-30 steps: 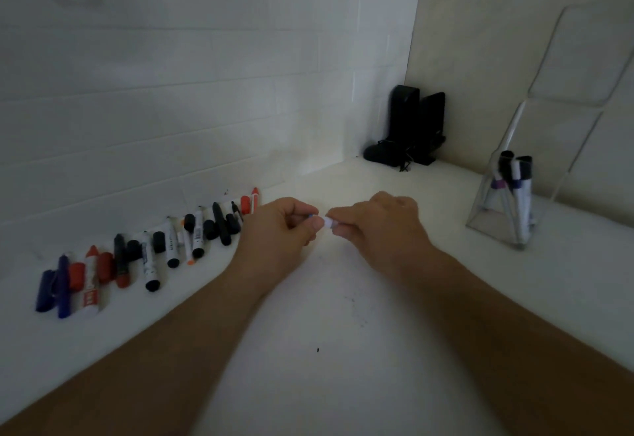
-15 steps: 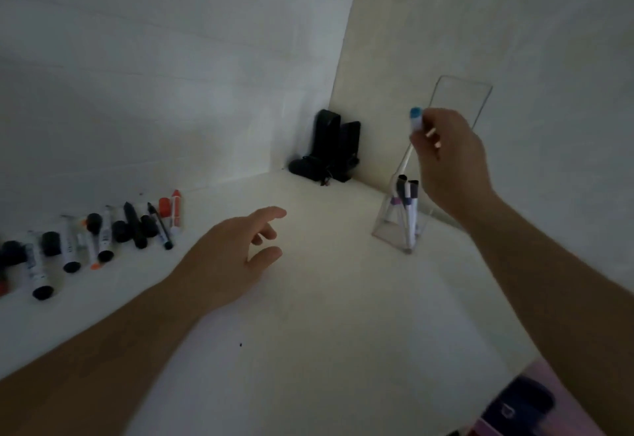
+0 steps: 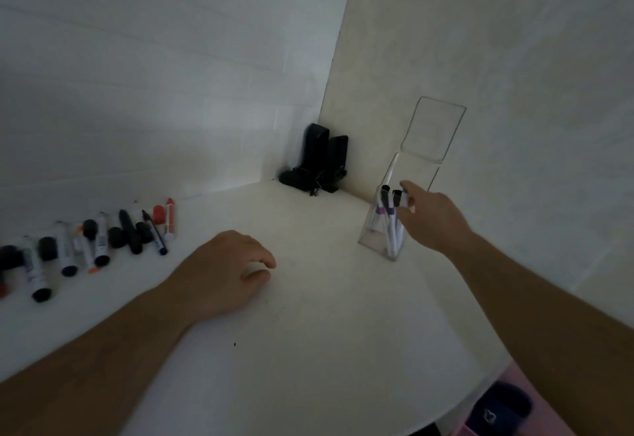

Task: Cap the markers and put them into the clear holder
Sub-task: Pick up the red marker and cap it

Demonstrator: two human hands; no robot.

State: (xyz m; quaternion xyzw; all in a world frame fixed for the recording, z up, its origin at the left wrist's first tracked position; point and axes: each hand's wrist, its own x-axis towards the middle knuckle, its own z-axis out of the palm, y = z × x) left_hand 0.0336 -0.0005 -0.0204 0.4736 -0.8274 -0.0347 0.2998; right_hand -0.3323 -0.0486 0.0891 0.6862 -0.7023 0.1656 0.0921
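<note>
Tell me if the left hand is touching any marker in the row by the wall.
Apart. The head view shows bare table between the left hand and the marker row.

Left arm: bare forearm runs in from the lower left, angled up toward the middle.
Left hand (image 3: 223, 272): palm down, fingers loosely curled and holding nothing, thumb tucked beneath them.
Right arm: bare forearm enters from the lower right and stretches forward and up (reaching farther out than the left).
Right hand (image 3: 433, 218): back toward the camera, fingers extended forward; its grip cannot be judged.
</note>
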